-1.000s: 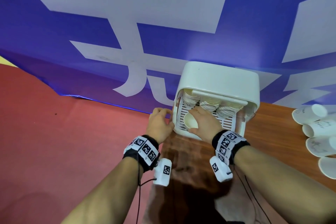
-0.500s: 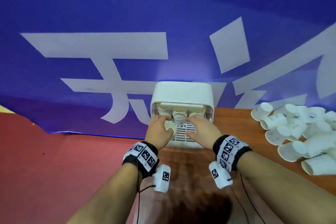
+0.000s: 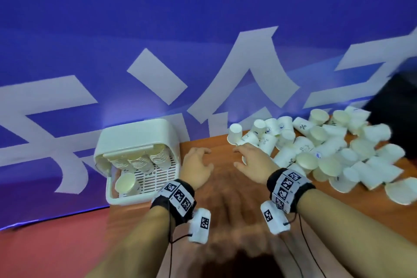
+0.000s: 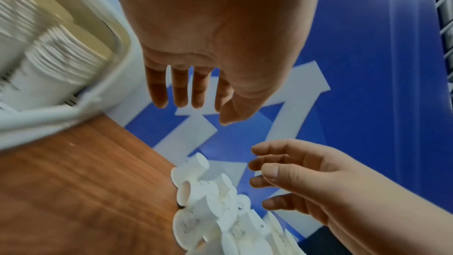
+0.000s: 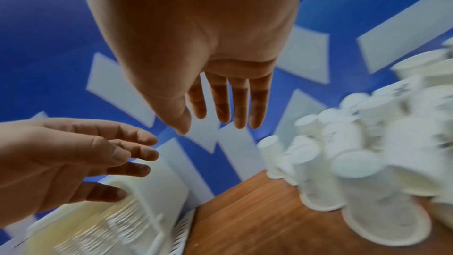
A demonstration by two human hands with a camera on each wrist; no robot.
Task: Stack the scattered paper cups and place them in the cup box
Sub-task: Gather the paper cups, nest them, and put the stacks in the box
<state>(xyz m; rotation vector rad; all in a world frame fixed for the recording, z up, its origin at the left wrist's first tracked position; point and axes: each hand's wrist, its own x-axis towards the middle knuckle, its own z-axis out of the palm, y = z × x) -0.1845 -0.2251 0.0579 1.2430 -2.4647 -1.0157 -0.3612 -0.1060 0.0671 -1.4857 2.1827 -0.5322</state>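
Observation:
The white cup box (image 3: 135, 133) stands at the table's left end, with three stacks of paper cups (image 3: 137, 160) lying inside and one more cup (image 3: 125, 184) at its front left. A big heap of scattered white paper cups (image 3: 316, 149) covers the table's right side. My left hand (image 3: 196, 165) hovers just right of the box, empty, its fingers relaxed. My right hand (image 3: 252, 162) hangs at the heap's left edge, empty, with its fingers spread. In the left wrist view the box (image 4: 61, 117) is at left and the heap (image 4: 220, 210) below. The right wrist view shows the heap (image 5: 355, 162) at right.
A blue banner with white characters (image 3: 203, 52) rises right behind the wooden table (image 3: 225, 198). The table's left edge lies just past the box, over a red floor (image 3: 45, 250). A dark object (image 3: 397, 115) stands at the far right behind the cups.
Both hands have left the box opening and moved right, towards the cup heap. A cup now lies in the box's front. The head view has swung right.

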